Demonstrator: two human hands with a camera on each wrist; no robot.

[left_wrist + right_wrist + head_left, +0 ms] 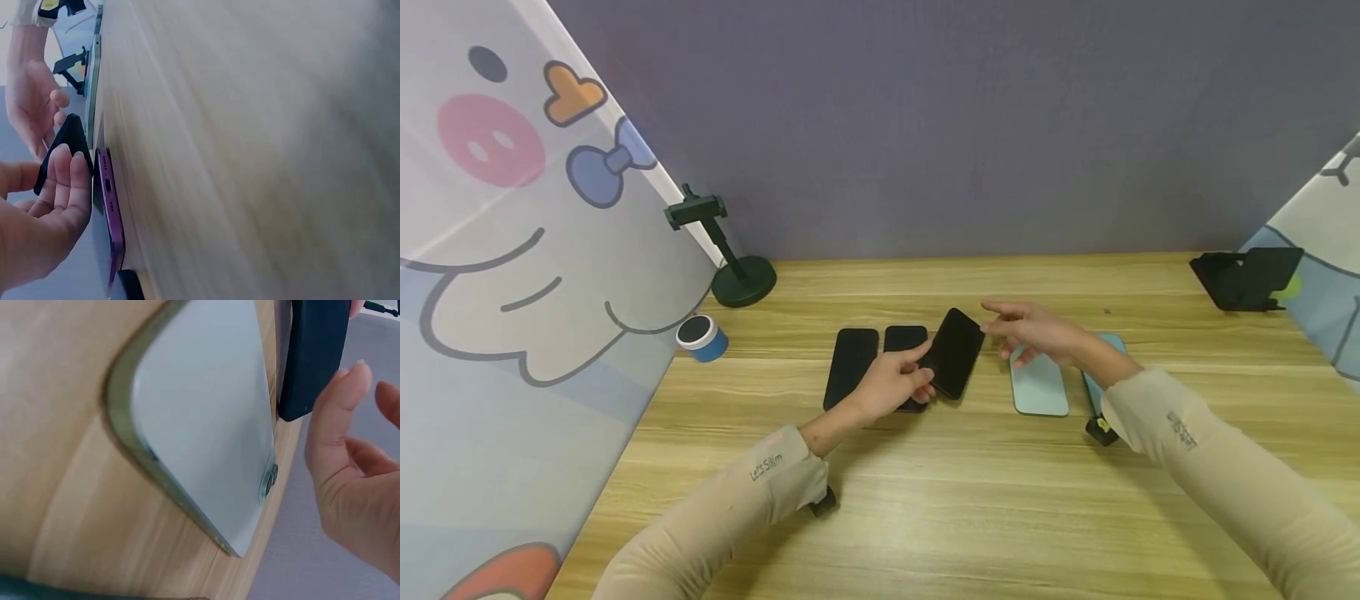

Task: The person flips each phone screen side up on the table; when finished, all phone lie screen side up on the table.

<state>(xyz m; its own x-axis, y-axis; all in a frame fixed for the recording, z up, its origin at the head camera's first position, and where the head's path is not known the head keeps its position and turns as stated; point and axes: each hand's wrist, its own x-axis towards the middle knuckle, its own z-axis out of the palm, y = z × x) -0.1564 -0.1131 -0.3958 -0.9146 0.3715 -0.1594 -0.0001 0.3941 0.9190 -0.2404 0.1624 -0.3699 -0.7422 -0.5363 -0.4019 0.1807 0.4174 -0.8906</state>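
My left hand (891,383) pinches a black phone (955,354) between thumb and fingers. In the left wrist view, that black phone (70,140) is tilted up off the table. Near its upper right corner, my right hand (1033,329) has its fingers extended and holds nothing; whether a fingertip touches the phone, I cannot tell. Beneath the right hand lies a pale mint phone (1039,387), back up, its camera lenses showing in the right wrist view. Under the left hand is a phone with a purple edge (111,206), dark screen up.
Another dark phone (852,362) lies left of the left hand. A blue phone (1103,400) is partly hidden by the right wrist. At the back left stand a dark green phone stand (743,279) and a blue-and-white jar (703,337). A black stand (1247,279) sits back right.
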